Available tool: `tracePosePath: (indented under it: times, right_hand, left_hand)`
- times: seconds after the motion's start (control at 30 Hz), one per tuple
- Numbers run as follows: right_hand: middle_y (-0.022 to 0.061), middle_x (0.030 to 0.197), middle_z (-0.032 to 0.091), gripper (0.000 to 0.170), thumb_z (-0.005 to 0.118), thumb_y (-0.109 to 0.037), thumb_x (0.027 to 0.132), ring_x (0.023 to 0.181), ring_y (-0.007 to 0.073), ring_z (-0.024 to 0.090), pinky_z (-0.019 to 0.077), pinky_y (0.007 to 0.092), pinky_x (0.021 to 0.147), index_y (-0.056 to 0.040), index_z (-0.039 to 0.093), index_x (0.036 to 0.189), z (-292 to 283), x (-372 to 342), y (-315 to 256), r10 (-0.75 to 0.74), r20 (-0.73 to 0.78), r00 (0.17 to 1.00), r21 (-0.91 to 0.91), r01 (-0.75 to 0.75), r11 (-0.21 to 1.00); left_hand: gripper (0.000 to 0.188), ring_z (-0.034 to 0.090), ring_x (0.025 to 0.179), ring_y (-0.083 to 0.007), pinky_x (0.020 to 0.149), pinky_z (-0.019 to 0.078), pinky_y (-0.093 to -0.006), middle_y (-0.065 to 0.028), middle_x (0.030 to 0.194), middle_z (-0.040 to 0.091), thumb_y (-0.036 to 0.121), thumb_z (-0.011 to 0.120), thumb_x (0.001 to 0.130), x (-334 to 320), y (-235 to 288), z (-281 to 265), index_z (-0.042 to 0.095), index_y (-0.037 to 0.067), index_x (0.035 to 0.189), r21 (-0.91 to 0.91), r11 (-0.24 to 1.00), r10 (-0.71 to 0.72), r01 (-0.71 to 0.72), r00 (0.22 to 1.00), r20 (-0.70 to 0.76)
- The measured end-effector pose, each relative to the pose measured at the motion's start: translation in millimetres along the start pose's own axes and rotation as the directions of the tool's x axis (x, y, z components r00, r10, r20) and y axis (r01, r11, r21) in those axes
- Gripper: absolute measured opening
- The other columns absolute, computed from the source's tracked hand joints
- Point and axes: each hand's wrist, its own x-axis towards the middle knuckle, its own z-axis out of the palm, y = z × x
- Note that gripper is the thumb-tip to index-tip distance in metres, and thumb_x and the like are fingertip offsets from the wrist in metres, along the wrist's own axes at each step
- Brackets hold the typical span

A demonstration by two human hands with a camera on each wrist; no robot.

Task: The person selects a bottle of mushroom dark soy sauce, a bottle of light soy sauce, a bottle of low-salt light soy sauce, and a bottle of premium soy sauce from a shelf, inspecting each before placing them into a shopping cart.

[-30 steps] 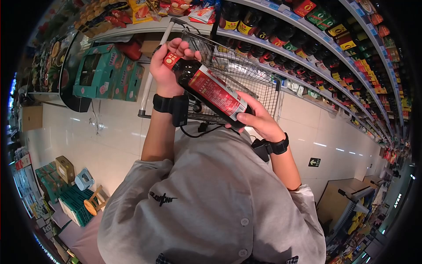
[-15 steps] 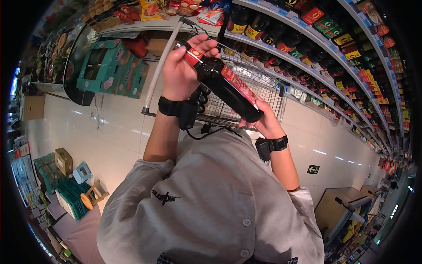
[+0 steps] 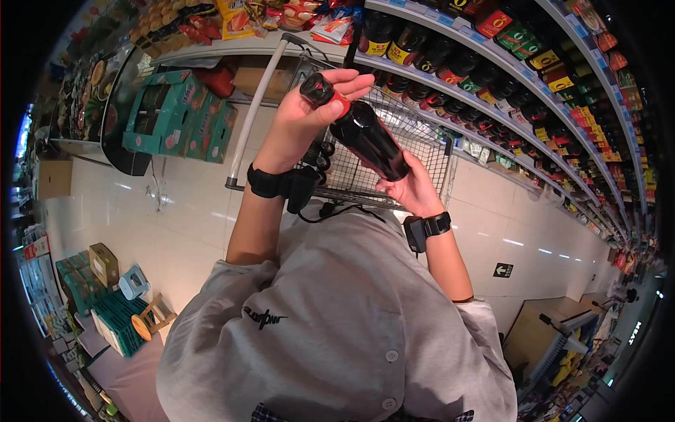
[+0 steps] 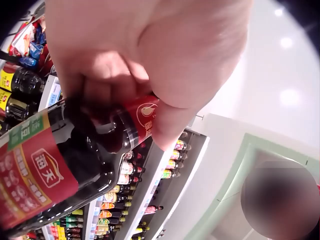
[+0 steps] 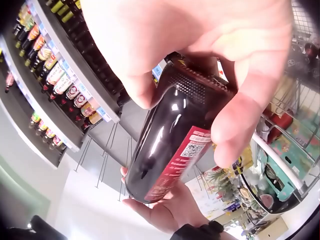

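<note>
A dark glass bottle with a red label is held in both hands above the cart. The left hand grips its neck, the thumb lying across the red neck band, other fingers behind. The right hand holds the base end. In the left wrist view the bottle shows its red and green front label beside the left hand. In the right wrist view the right hand's fingers curl round the base of the bottle, with a code on the label's edge; the left hand is at the far end.
A wire shopping cart stands directly in front, with dark round items near its left side. Shelves of bottles run along the right. Snack packets lie ahead, green cartons at the left, and a wooden stool lower left.
The bottle has rolled in the hands, turning its broad red label out of the head view, and its capped neck has come up toward the camera. Both hands still hold it.
</note>
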Motion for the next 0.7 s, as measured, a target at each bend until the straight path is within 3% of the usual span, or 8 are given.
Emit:
tracePosePath:
  times: [0.23,0.3,0.37,0.43,0.5,0.53,0.67,0.7]
  right_hand:
    - [0.0143,0.111,0.064,0.05,0.041,-0.042,0.099,0.08,0.023,0.069,0.0569,0.0248,0.058,-0.0054,0.043,0.134,7.0,-5.7,1.4,-0.02,0.184,0.983,0.014,0.018,1.0]
    - [0.0142,0.114,0.063,0.047,0.045,-0.037,0.099,0.082,0.0222,0.069,0.0567,0.0239,0.058,-0.006,0.042,0.134,9.7,-9.9,4.9,-0.074,0.152,0.986,0.015,0.073,0.997]
    - [0.0131,0.119,0.059,0.046,0.056,-0.027,0.095,0.087,0.0211,0.068,0.0567,0.0246,0.06,-0.0082,0.04,0.134,31.1,-18.3,-0.5,-0.306,0.021,0.952,-0.303,0.298,0.905]
    - [0.0085,0.119,0.056,0.055,0.068,-0.012,0.086,0.096,0.0171,0.063,0.0548,0.0246,0.071,-0.0098,0.039,0.133,32.5,-18.2,-5.8,-0.29,0.004,0.957,-0.332,0.275,0.902]
    - [0.0039,0.113,0.055,0.062,0.074,-0.007,0.08,0.1,0.0134,0.058,0.0502,0.0247,0.082,-0.0101,0.04,0.132,29.8,-12.0,-3.3,-0.528,0.081,0.846,-0.597,0.465,0.654]
    - [0.0006,0.112,0.054,0.069,0.078,0.002,0.073,0.105,0.0105,0.052,0.0462,0.0241,0.087,-0.0096,0.042,0.131,34.0,-15.5,-6.3,-0.47,0.008,0.883,-0.524,0.404,0.75]
    - [0.0022,0.11,0.056,0.057,0.073,-0.007,0.081,0.094,0.0126,0.059,0.0502,0.0237,0.078,-0.0081,0.043,0.13,24.0,-16.3,-6.4,-0.542,0.061,0.838,-0.583,0.471,0.662]
    - [0.0043,0.106,0.058,0.052,0.068,-0.015,0.086,0.086,0.0138,0.062,0.0508,0.0235,0.071,-0.0072,0.042,0.13,24.0,-19.8,-9.9,-0.456,0.001,0.89,-0.479,0.401,0.781]
  left_hand:
    - [0.059,0.051,0.124,-0.029,0.105,0.0386,-0.0364,-0.0239,0.132,0.051,0.025,0.059,0.091,3.9,1.4,3.8,0.035,-0.006,0.136,0.095,0.995,-0.018,0.027,0.995,-0.099]
    - [0.05,0.054,0.12,-0.0263,0.1,0.043,-0.0345,-0.0219,0.127,0.055,0.018,0.054,0.094,5.7,-1.1,5.3,0.037,-0.004,0.135,-0.128,0.99,0.033,-0.058,0.982,-0.186]
    - [0.049,0.054,0.12,-0.0286,0.101,0.0428,-0.0359,-0.0233,0.128,0.054,0.021,0.051,0.095,9.2,-4.1,1.9,0.038,-0.004,0.135,-0.119,0.992,0.022,-0.049,0.976,-0.219]
    - [0.048,0.054,0.12,-0.031,0.102,0.0425,-0.0372,-0.0247,0.129,0.052,0.024,0.047,0.097,11.4,-7.2,-4.0,0.038,-0.005,0.134,-0.107,0.993,0.014,-0.042,0.968,-0.252]
    - [0.045,0.054,0.119,-0.032,0.1,0.0445,-0.0386,-0.0249,0.128,0.053,0.023,0.046,0.098,11.8,-11.3,-9.9,0.039,-0.005,0.133,-0.212,0.977,-0.078,0.007,0.941,-0.329]
    - [0.044,0.054,0.119,-0.0322,0.099,0.0451,-0.039,-0.0248,0.128,0.053,0.024,0.046,0.098,12.6,-12.7,-11.1,0.04,-0.004,0.132,-0.223,0.974,-0.107,0.03,0.933,-0.344]
    - [0.042,0.055,0.118,-0.0325,0.099,0.0455,-0.0399,-0.0233,0.125,0.056,0.024,0.046,0.098,14.3,-15.1,-12.1,0.043,-0.004,0.129,-0.22,0.973,-0.155,0.074,0.914,-0.375]
    - [0.04,0.057,0.115,-0.0298,0.095,0.0477,-0.0383,-0.0215,0.123,0.058,0.024,0.047,0.098,15.4,-14.9,-17.0,0.045,-0.003,0.128,-0.148,0.982,-0.165,0.12,0.924,-0.345]
